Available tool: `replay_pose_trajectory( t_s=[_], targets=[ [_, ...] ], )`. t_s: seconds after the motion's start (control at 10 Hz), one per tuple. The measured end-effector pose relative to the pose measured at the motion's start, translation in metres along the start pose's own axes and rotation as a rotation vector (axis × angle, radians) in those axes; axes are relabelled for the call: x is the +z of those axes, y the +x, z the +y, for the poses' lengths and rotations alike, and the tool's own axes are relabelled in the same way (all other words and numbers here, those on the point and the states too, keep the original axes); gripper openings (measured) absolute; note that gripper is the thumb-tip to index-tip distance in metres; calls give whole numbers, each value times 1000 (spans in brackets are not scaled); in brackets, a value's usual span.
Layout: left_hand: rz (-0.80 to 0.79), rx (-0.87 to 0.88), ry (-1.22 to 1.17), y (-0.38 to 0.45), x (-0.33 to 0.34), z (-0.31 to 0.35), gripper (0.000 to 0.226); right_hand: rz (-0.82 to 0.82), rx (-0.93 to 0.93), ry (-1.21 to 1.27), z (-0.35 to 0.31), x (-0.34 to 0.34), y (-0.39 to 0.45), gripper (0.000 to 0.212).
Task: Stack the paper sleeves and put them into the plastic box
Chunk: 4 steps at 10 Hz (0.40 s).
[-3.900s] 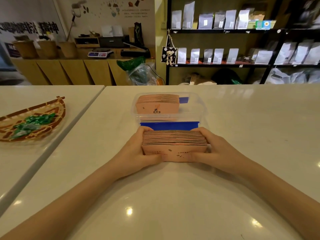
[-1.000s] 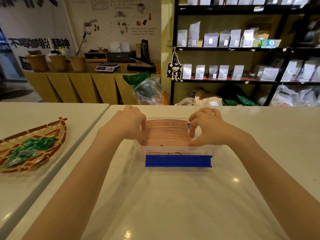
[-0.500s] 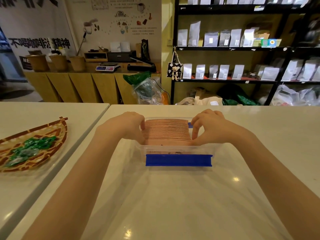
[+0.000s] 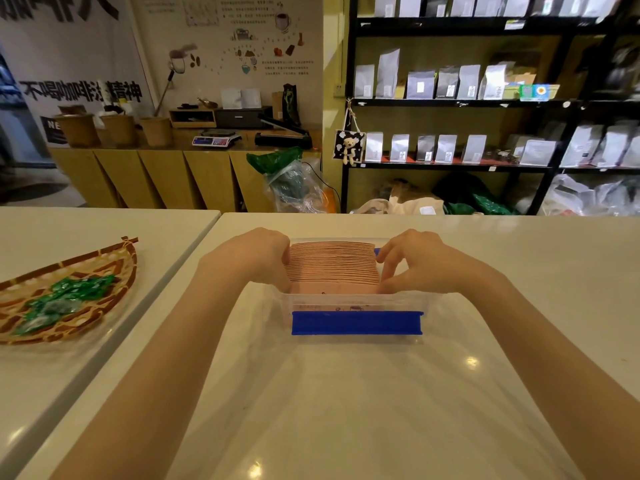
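Observation:
A thick stack of pink paper sleeves (image 4: 332, 266) stands on edge inside the clear plastic box (image 4: 356, 301), which has a blue clip (image 4: 356, 323) on its near wall. My left hand (image 4: 258, 258) presses the stack's left end, fingers curled over the box rim. My right hand (image 4: 412, 261) holds the stack's right end with thumb and fingers pinched on it. The lower part of the sleeves shows faintly through the box wall.
The box sits on a white glossy table (image 4: 346, 393). A woven basket (image 4: 114, 271) with green wrapped sweets lies on the neighbouring table to the left, across a narrow gap. Shelves of bags and a wooden counter stand far behind.
Earlier both hands held the stack on the table in front of the box. Since then the stack went into the box; over the last second the hands only settled lower around it.

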<state>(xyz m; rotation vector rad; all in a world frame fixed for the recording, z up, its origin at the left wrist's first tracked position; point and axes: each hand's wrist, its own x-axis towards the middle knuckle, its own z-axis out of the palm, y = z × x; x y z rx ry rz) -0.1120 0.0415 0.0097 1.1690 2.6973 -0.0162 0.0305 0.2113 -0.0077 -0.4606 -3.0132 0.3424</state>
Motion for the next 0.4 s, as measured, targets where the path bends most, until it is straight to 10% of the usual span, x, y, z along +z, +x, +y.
replay_pose_trajectory(
  t_s=[0.2, 0.4],
  targets=[
    [-21, 28, -29, -4, -1, -3, 50, 72, 17, -54, -1, -10, -7, 26],
    [416, 252, -296, -25, -16, -1, 37, 525, -134, 302, -21, -69, -52, 20]
  ],
)
